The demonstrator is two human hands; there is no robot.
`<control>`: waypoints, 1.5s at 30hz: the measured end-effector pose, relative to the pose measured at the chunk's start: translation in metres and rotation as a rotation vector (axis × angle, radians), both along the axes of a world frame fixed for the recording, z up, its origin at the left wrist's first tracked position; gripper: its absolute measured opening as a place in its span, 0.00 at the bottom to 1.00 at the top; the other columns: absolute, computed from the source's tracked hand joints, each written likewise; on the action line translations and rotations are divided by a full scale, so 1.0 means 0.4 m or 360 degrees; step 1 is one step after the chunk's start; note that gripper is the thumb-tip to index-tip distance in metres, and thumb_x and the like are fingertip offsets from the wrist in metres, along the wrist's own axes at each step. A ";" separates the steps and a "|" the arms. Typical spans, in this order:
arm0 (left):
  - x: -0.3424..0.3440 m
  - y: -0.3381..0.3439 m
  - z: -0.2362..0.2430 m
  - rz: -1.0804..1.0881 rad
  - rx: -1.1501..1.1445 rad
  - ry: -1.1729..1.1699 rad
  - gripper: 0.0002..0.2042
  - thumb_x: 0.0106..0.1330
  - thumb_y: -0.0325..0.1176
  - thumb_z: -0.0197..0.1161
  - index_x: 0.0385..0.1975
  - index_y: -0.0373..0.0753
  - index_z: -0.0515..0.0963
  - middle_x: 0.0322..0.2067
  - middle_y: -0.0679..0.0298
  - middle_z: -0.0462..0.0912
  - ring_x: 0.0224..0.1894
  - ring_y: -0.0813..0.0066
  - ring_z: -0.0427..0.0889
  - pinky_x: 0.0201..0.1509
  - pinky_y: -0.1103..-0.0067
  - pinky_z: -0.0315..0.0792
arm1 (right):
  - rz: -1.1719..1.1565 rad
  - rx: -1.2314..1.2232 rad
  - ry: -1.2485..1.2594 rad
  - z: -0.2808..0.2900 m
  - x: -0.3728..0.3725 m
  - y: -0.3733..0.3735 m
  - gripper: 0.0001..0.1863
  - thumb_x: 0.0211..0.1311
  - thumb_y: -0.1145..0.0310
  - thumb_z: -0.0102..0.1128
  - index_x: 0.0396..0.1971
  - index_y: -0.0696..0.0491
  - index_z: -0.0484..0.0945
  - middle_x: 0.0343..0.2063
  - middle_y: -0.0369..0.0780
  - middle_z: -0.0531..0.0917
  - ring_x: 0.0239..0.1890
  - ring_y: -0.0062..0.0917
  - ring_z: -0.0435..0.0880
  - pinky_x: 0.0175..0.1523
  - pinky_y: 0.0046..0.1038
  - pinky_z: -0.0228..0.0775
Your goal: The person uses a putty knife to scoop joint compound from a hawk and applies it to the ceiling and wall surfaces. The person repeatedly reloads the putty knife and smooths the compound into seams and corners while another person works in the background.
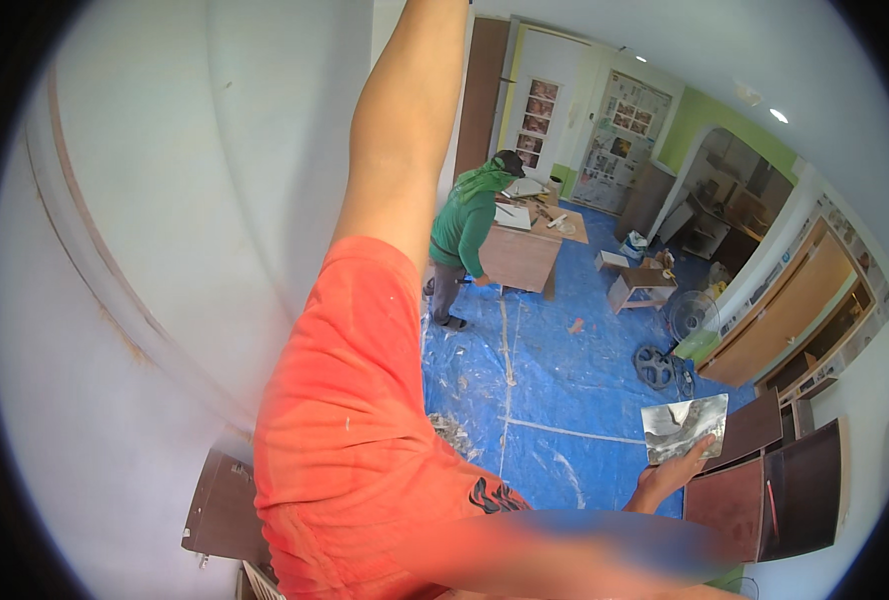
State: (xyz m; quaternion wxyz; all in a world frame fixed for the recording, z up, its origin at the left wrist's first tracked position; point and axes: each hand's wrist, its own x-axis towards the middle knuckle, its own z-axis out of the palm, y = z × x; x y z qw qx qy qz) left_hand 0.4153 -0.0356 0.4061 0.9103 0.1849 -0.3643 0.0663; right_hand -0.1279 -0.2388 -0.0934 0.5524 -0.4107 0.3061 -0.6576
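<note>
Gripping a shiny silver plate (683, 428) by its near edge, the right hand (673, 475) is low on the right side. A finger or thumb rests over the edge, likely so the plate won't slip. The left arm (395, 160) reaches high beside a pale wall (215, 130). The left hand is out of sight, so I can't tell if it is open or closed. Blue plastic (555, 370) covers the floor, maybe to catch mess. A co-worker (462, 232) in green stands by a wooden tabletop (574, 234) with tools on it.
</note>
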 end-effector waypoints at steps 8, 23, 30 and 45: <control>-0.061 0.111 0.043 0.0046 -0.0050 -0.0095 0.12 0.77 0.43 0.44 0.46 0.49 0.76 0.37 0.66 0.84 0.37 0.67 0.83 0.37 0.64 0.69 | 0.0128 0.0015 -0.0054 0.015 -0.039 0.018 0.39 0.76 0.49 0.54 0.70 0.65 0.59 0.69 0.51 0.65 0.69 0.40 0.70 0.70 0.40 0.67; -0.480 0.321 0.063 0.0242 -0.0103 -0.0286 0.12 0.78 0.38 0.45 0.49 0.41 0.74 0.39 0.59 0.81 0.34 0.67 0.81 0.36 0.70 0.69 | 0.0488 -0.0006 -0.0202 0.032 -0.127 0.017 0.37 0.77 0.49 0.52 0.71 0.63 0.58 0.69 0.48 0.66 0.68 0.38 0.71 0.69 0.38 0.68; -0.904 0.387 0.032 0.0576 -0.0203 -0.0269 0.12 0.77 0.37 0.50 0.50 0.37 0.72 0.43 0.54 0.77 0.39 0.65 0.78 0.42 0.67 0.70 | 0.0638 0.0010 -0.0216 0.050 -0.106 0.010 0.37 0.77 0.48 0.52 0.71 0.63 0.58 0.68 0.48 0.67 0.67 0.37 0.72 0.67 0.37 0.69; -0.274 0.144 -0.150 0.0142 -0.0009 0.0248 0.17 0.78 0.31 0.46 0.63 0.35 0.64 0.61 0.50 0.68 0.60 0.47 0.73 0.65 0.46 0.68 | 0.0540 0.0057 -0.0109 -0.026 -0.034 -0.051 0.39 0.77 0.45 0.50 0.73 0.60 0.56 0.69 0.49 0.65 0.70 0.39 0.69 0.69 0.39 0.69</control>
